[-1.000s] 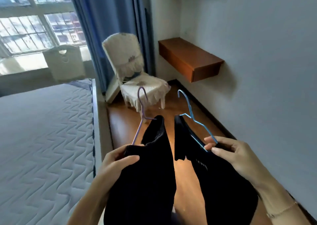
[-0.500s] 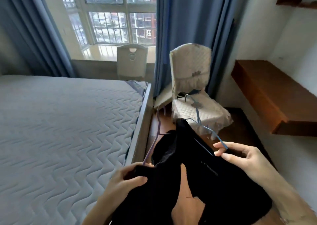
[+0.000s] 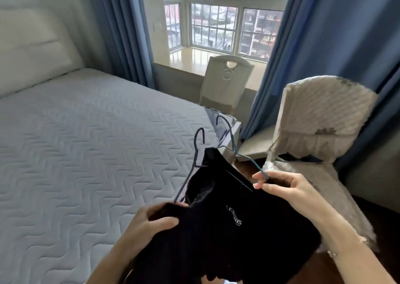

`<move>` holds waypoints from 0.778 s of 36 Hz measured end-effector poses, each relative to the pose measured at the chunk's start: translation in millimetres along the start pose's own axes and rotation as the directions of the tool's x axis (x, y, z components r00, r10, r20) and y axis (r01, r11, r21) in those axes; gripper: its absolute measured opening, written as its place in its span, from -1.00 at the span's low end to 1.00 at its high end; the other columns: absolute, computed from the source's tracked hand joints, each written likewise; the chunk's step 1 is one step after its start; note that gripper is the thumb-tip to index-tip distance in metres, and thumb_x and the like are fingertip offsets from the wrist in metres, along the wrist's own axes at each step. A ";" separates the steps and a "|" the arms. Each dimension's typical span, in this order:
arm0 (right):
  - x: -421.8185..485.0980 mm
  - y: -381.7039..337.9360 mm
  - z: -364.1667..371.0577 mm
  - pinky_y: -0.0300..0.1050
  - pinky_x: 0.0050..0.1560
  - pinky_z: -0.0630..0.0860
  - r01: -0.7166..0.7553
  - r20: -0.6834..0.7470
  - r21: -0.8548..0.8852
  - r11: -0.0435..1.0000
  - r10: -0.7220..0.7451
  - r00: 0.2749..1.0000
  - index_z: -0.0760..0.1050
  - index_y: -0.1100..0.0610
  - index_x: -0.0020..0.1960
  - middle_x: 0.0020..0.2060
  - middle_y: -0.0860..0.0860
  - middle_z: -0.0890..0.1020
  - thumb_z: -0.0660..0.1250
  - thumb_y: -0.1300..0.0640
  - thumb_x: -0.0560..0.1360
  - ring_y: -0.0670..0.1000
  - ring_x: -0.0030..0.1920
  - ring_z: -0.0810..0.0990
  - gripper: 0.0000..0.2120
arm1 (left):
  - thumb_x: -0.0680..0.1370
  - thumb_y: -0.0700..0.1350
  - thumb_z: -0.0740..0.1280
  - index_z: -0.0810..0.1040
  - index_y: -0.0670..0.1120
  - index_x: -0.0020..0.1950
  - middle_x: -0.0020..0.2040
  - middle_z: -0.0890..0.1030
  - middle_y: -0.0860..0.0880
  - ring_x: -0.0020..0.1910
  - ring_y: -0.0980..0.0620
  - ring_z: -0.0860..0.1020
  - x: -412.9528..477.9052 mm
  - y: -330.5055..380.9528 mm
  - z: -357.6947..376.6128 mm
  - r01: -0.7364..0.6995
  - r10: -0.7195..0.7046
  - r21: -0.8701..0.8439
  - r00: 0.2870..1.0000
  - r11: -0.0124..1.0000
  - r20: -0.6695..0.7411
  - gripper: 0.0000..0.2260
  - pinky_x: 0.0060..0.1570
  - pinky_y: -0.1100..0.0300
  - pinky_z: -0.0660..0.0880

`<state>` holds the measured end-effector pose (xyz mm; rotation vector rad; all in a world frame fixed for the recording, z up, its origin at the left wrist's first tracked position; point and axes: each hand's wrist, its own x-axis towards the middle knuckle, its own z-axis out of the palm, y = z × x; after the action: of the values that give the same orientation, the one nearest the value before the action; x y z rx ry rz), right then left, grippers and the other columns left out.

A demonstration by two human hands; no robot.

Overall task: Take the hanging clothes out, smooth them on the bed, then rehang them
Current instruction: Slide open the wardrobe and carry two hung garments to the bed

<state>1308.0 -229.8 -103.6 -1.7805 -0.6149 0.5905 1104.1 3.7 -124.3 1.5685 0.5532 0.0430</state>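
- Since a second ago the view has swung from the wall and floor round to the bed (image 3: 75, 153). The two dark pieces, which then hung apart with a gap between them, now overlap in one bundle in front of the person.
- The black clothes (image 3: 238, 240) are off the rail and in the air, held low beside the near right-hand part of the bed. They do not appear to be resting on the mattress.
- The left hand (image 3: 151, 223) grips a fold of black fabric at one shoulder, with the thumb laid over the cloth. The darker hanger (image 3: 195, 151) rises from that same bunch.
- The right hand (image 3: 287, 188) pinches the wire arm of the blue hanger (image 3: 233, 143) between thumb and fingertips. The piece with the small white lettering hangs from it.
- Both pieces look to be on their hangers, with the hooks pointing up and away toward the window.
- Progress, as I judge it: the taking out is done and the carry to the bed is nearly over. Laying the pieces flat, smoothing them and rehanging all remain to be done.
- A covered chair (image 3: 324, 121) stands just to the right of the bundle, close to the right forearm.
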 end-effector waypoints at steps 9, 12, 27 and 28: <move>168.8 -11.7 -89.7 -0.44 0.00 0.48 0.001 0.184 -0.017 1.000 0.002 0.983 0.62 0.12 0.01 -0.15 0.06 0.73 0.33 0.34 0.47 -0.14 -0.07 0.67 -0.80 | 0.13 -0.03 0.46 0.70 -0.07 -0.02 -0.09 0.71 -0.15 -0.12 -0.09 0.69 139.5 55.3 7.7 0.061 -0.072 -0.143 0.995 0.988 -0.071 -0.57 -0.20 0.24 0.58; 222.4 -9.5 -105.2 -0.44 0.01 0.49 -0.002 0.253 -0.042 0.999 0.012 0.967 0.61 0.14 0.01 -0.18 0.02 0.73 0.31 0.34 0.47 -0.12 -0.08 0.67 -0.80 | 0.16 -0.03 0.46 0.69 -0.08 0.01 -0.04 0.71 -0.16 -0.06 -0.11 0.68 178.7 60.6 -6.1 0.072 -0.082 -0.111 0.993 0.991 -0.090 -0.57 -0.13 0.21 0.58; 542.2 -40.1 -60.3 -0.45 0.08 0.44 0.206 0.687 -0.314 0.927 0.071 0.723 0.63 0.07 -0.02 -0.08 -0.06 0.71 0.30 0.28 0.51 -0.24 -0.04 0.63 -0.82 | 0.27 0.08 0.52 0.69 0.12 -0.03 0.03 0.69 0.13 -0.02 0.31 0.62 331.6 33.9 -202.8 0.335 -0.281 0.146 0.912 0.931 -0.299 -0.72 -0.03 0.52 0.47; 566.4 -41.5 -51.0 -0.48 0.06 0.44 0.240 0.700 -0.354 0.904 0.086 0.709 0.63 0.01 -0.05 -0.08 -0.08 0.70 0.31 0.27 0.51 -0.25 -0.07 0.62 -0.80 | 0.40 -0.04 0.46 0.68 0.11 -0.03 0.02 0.68 0.18 -0.04 0.36 0.60 344.2 28.4 -213.6 0.352 -0.284 0.176 0.903 0.919 -0.321 -0.84 0.08 0.47 0.45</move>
<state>1756.2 122.7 -100.6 -1.8813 -1.4417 1.1735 1339.1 329.8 -182.5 1.6880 1.0778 -0.0446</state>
